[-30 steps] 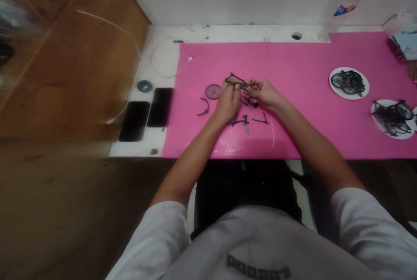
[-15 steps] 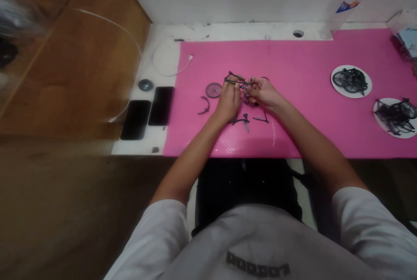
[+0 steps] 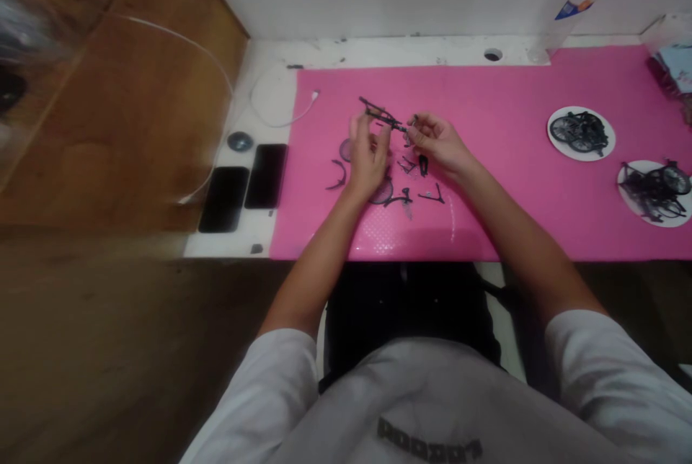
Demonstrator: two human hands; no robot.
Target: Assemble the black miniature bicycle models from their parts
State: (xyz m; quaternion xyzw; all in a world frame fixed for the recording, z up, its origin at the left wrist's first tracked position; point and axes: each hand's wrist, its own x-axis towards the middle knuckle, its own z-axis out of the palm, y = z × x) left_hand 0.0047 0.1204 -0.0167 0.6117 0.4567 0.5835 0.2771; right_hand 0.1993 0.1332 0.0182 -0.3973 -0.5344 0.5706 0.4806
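Over the pink mat (image 3: 497, 197), a dark miniature bicycle frame (image 3: 383, 117) is held up between my two hands, its long end pointing to the far left. My left hand (image 3: 368, 160) has its curved fingers and thumb at the frame's left and middle part. With thumb and fingers pinched, my right hand (image 3: 440, 145) grips the frame's right end, where a small silvery part shows. Beneath and around the hands lie a spoked wheel (image 3: 383, 192), a second wheel (image 3: 344, 150) partly covered by my left hand, a curved mudguard-like piece (image 3: 338, 174) and a thin angled piece (image 3: 432, 194).
Two white plates hold dark miniature bicycle parts: one plate (image 3: 552, 143) farther back, another (image 3: 627, 199) at the right. Two black phones (image 3: 266, 176) and a round dark object (image 3: 240, 141) lie left of the mat, near a white cable (image 3: 286, 123). A clear bottle (image 3: 567, 17) stands at the back.
The bicycle frame has shifted and tilted to the far left. My left hand has moved slightly left with its fingers more spread, uncovering more of the near wheel and small parts.
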